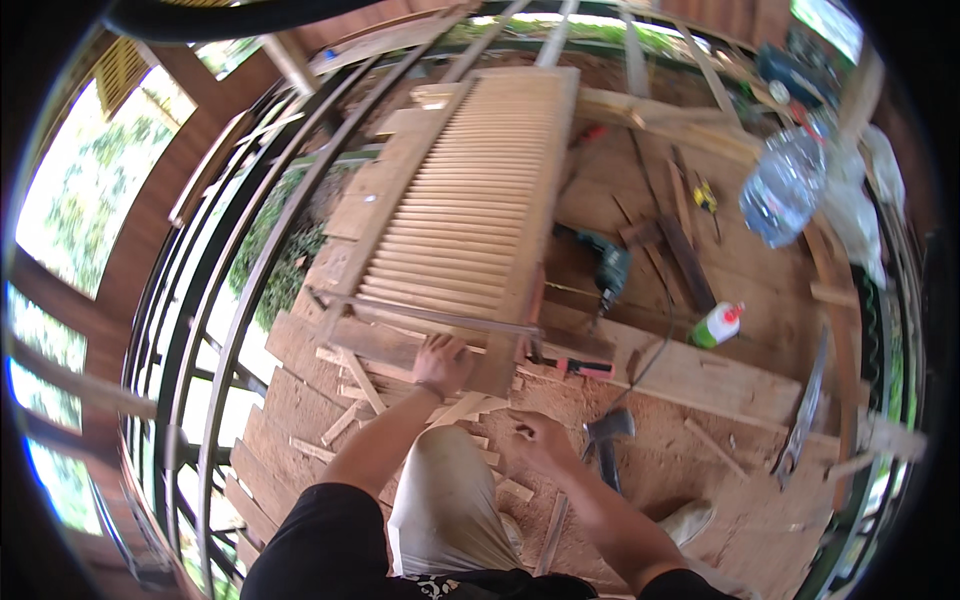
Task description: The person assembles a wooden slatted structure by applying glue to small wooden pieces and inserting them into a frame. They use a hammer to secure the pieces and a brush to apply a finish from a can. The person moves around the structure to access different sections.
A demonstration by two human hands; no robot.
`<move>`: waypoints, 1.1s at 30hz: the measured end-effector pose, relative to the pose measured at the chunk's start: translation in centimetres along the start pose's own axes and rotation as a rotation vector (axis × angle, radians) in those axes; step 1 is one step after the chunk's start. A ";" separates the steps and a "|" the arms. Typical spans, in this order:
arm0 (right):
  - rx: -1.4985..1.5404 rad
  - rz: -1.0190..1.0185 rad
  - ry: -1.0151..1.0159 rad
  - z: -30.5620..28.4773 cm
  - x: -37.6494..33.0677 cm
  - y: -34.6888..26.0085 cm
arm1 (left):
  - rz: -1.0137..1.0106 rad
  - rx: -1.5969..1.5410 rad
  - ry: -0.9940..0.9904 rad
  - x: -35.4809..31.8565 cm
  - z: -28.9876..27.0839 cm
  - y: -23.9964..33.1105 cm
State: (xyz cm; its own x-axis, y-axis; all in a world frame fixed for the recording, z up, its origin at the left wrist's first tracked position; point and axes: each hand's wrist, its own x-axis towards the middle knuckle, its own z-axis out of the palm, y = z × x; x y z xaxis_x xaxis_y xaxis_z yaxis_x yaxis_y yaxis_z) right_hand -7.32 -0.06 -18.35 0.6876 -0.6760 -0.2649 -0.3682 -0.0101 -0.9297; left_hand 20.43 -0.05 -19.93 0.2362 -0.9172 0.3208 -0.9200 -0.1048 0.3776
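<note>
A louvered wooden shutter point(470, 180) with many pale slats lies in front of me, running away from my knees. A long metal bar clamp point(430, 312) crosses its near end. Just below that bar, my left hand point(443, 364) rests on the shutter's bottom rail, holding nothing I can see. Off the shutter's near right corner, my right hand point(540, 442) hangs above the dusty floor with its fingers curled in. Whatever those fingers may hold is too small to make out. Close to it on the right lies a hatchet point(608, 428).
Right of the shutter lie a green power drill point(608, 262), a green bottle with a red-and-white top point(718, 325), a yellow-handled screwdriver point(705, 196) and a handsaw point(803, 405). A large clear plastic jug point(785, 185) stands farther right. Wood offcuts point(345, 425) are strewn near my knee.
</note>
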 end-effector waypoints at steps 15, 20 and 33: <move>-0.641 0.042 -0.584 -20.6 1.4 -6.3 | -0.266 0.219 -0.006 -3.9 -1.8 -2.7; -0.704 -0.042 0.058 -32.0 -4.9 -6.7 | -1.135 -0.082 -0.167 -13.2 -10.7 8.1; -0.429 0.628 -0.931 -50.9 -44.2 -8.3 | -1.477 -0.112 -0.636 -37.2 -36.8 47.9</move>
State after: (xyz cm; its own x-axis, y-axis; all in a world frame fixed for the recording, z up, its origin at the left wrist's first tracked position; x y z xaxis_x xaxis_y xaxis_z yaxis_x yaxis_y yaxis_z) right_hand -66.51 -7.65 14.13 0.4364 0.1387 -0.8890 -0.8579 -0.2335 -0.4576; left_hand -20.88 43.18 18.18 0.6634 -0.0513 -0.7465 0.0154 -0.9965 0.0821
